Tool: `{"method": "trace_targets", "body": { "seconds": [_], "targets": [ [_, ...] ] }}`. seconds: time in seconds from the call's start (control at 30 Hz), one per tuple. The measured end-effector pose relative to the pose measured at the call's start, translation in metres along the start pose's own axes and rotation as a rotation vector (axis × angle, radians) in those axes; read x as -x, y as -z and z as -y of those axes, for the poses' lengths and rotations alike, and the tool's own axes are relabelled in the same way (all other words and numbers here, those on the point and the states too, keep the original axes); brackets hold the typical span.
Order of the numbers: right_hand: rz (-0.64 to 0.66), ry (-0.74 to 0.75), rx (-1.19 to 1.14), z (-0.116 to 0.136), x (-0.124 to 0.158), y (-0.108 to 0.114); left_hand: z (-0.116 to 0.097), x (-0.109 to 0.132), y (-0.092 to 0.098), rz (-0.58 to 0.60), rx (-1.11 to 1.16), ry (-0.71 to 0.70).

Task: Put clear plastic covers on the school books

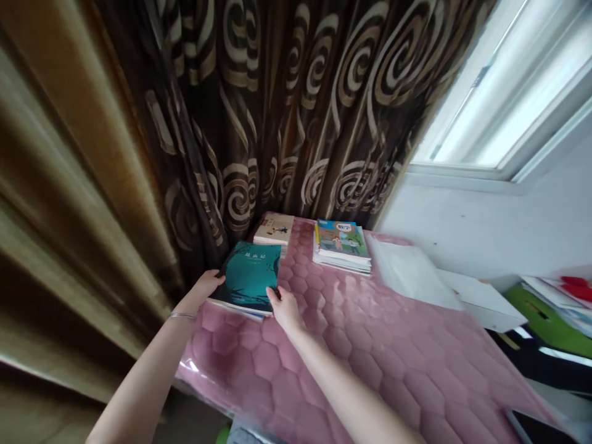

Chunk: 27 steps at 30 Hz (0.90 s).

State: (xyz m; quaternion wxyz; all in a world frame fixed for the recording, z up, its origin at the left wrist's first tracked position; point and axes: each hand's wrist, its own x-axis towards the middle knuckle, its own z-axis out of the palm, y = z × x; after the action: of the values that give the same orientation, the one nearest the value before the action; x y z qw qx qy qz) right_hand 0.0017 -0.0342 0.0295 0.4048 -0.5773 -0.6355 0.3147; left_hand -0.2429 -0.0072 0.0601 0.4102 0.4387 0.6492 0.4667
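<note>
A dark book with a teal picture on its cover (pixel 250 274) lies at the left end of the table, over what looks like other books whose edges show below it. My left hand (pixel 209 285) grips its left edge, the fingers partly hidden. On the lower right corner, my right hand (pixel 284 306) holds the book with the thumb on top. Behind it is a beige book (pixel 274 228), partly covered. To the right stands a stack of books with a colourful cartoon cover (pixel 342 239), apart from both hands.
A padded pink cover under clear plastic (pixel 370 333) lies on the table. White sheets (pixel 411 271) and a white box (pixel 481 296) sit along the wall. A green holder with papers (pixel 527 308) is at right, a dark flat device (pixel 539 425) near the front. Patterned curtains (pixel 296 123) hang behind.
</note>
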Motion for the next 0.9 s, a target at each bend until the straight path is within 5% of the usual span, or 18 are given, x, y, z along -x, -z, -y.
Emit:
{"method": "trace_targets", "body": {
  "seconds": [0.17,0.43,0.73,0.9],
  "targets": [
    [0.041,-0.087,-0.05,-0.002,-0.001,-0.022,0.015,-0.01,0.007,-0.079,-0.16,-0.099],
    [0.047,-0.201,-0.148,0.001,0.001,-0.027,0.027,-0.015,0.007,-0.161,-0.326,-0.293],
    [-0.122,-0.042,0.111,-0.014,0.0,-0.041,0.079,0.012,0.016,-0.219,-0.422,-0.451],
    [-0.182,-0.001,0.255,-0.009,0.002,-0.046,0.089,0.01,0.011,-0.283,-0.521,-0.523]
  ]
}}
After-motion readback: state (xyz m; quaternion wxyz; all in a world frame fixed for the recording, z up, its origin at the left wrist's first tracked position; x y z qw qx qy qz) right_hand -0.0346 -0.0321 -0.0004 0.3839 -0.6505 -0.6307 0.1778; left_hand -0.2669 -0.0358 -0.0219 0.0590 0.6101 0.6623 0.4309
